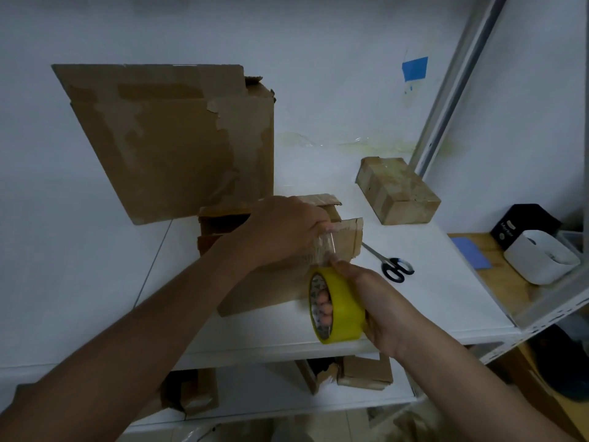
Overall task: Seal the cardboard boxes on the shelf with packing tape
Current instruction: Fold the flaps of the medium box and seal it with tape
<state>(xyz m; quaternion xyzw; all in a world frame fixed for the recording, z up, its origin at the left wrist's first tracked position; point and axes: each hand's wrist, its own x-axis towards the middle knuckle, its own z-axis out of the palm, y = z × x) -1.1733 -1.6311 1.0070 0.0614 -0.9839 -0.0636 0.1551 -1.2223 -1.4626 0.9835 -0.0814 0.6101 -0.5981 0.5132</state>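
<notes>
At near edge of white shelf (430,307), yellow roll of packing tape (345,309) gripped by right hand (382,304), fingers curled through core. Clear tape strip (325,250) running away to left hand (287,228), fingertips pinching its end over small open brown cardboard box (264,295).

A: What are the hands holding?
B: The right hand (379,311) grips a yellow tape roll (342,306) near the front edge of the shelf (430,307), fingers through its core. The left hand (287,231) pinches the clear strip (325,247) drawn from it, over the open box (271,288).
A: And around them?
B: A large box (178,145) stands far left, a taped box (398,189) lies far right, and scissors (396,267) lie just right of the open box.
</notes>
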